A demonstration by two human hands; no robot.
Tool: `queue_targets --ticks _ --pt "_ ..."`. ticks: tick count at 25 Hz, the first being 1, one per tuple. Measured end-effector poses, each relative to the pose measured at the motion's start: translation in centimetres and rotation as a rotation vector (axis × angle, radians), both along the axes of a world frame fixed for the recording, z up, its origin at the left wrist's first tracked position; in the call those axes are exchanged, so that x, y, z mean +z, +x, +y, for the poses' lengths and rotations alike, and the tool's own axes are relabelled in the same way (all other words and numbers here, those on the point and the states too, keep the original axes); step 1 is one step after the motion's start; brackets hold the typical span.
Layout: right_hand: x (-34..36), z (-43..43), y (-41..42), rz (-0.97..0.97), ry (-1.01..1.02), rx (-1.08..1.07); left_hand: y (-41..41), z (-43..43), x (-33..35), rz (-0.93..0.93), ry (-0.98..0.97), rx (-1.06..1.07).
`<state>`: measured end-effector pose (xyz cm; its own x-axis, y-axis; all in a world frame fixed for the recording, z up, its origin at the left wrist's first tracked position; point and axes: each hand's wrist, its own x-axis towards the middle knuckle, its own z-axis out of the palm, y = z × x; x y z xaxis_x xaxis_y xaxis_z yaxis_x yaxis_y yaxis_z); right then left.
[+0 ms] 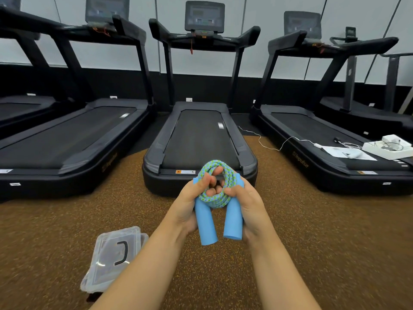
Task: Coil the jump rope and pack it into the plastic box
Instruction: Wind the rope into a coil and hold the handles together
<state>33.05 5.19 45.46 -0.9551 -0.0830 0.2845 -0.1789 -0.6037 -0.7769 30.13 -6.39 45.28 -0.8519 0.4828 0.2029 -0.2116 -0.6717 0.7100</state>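
A person's view down at their own two bare arms, reaching forward over a speckled brown gym floor (pixel 312 242). Both hands hold a jump rope (pixel 213 164) in the air in front of the middle treadmill (pixel 201 139) of a row.

The blue-and-green braided cord is gathered into a small round coil of several loops. Two thick blue foam handles (pixel 205 222) hang side by side below it, pointing back towards the viewer. The left hand (pixel 190 198) curls round the left handle, with its fingers hooked through the middle of the coil. The right hand (pixel 248 198) wraps the right handle and pinches the coil's right side.

The plastic box (pixel 107 258) lies on the floor at the near left, well apart from the rope and partly hidden by the left forearm. Its clear top, with a black clasp, faces up. Whether it is latched cannot be told.

The rope looks light and limp, so the loops will likely spring loose if released. The foam is soft and grippy. The safest hold seems to be one hand squeezing coil and handles together, which frees the other for the box.
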Motion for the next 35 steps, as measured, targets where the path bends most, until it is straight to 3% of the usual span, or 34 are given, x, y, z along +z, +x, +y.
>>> queue_targets --ticks 6,10,13,15,18,23,25,29,32,35 --pt "0.8 1.5 -1.1 -0.103 0.046 0.012 -0.2 -0.6 1.8 -0.135 -0.061 -0.051" --pt "1.2 2.5 -0.9 -0.143 -0.020 0.168 0.6 -1.1 2.6 0.021 -0.161 -0.055" --pt "1.8 3.2 -0.5 -0.194 0.067 0.212 0.6 -1.1 2.9 0.175 -0.424 0.070" --pt "2.2 3.5 -0.5 -0.195 0.137 0.145 0.5 -1.0 2.9 0.265 -0.582 0.209" --pt "3.0 3.1 -0.5 -0.192 0.363 -0.046 0.0 -0.9 2.4 0.248 -0.626 0.304" --pt "3.4 0.2 0.5 -0.066 0.670 -0.591 -1.0 0.2 2.4 0.264 -0.823 0.821" --pt "3.4 -1.6 1.6 0.051 0.812 -0.774 -1.0 1.2 2.9 0.212 -0.809 0.953" --pt "3.2 -3.6 2.6 0.335 1.019 -0.849 -1.2 2.5 3.6 0.072 -0.675 1.000" --pt "3.0 -2.9 2.7 0.395 1.073 -0.797 -0.9 2.5 4.2 0.167 -0.897 1.081" --pt "2.7 -2.0 2.4 0.330 1.006 -0.779 -0.5 2.4 4.2 0.220 -0.964 1.015"
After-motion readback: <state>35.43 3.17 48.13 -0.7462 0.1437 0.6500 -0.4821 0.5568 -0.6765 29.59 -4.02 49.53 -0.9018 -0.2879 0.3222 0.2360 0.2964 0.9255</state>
